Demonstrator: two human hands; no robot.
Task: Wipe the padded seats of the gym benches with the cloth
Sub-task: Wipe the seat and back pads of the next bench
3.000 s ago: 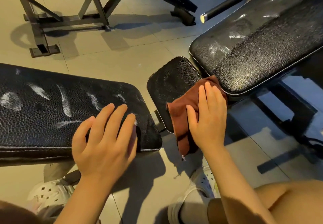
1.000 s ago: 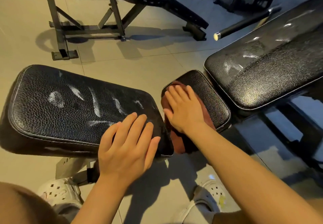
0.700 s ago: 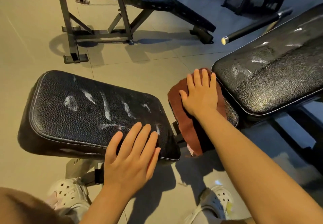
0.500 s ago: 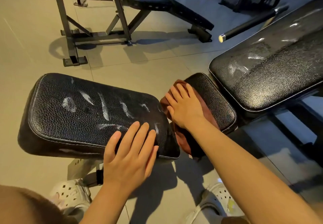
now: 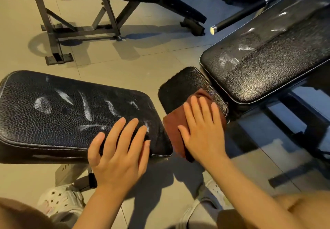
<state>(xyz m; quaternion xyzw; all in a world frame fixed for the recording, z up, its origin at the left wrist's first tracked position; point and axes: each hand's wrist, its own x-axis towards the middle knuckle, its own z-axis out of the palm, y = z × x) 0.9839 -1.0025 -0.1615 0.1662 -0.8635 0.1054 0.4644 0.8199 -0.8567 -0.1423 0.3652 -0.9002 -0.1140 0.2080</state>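
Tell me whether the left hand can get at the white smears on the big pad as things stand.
Probably yes: the left hand already rests flat on that pad, nothing lying between fingers and smears.

Both bare forearms reach forward from the bottom of the view, the left one rising from the lower middle, the right one coming in from the lower right corner at a slant. The left hand (image 5: 118, 150) lies palm down with its fingers straight and slightly spread, the thumb held out to the side, gripping nothing. The right hand (image 5: 202, 130) is also flat and palm down, fingers extended and close together, pointing away from the body, thumb angled off to the left. The two hands sit near each other, not touching
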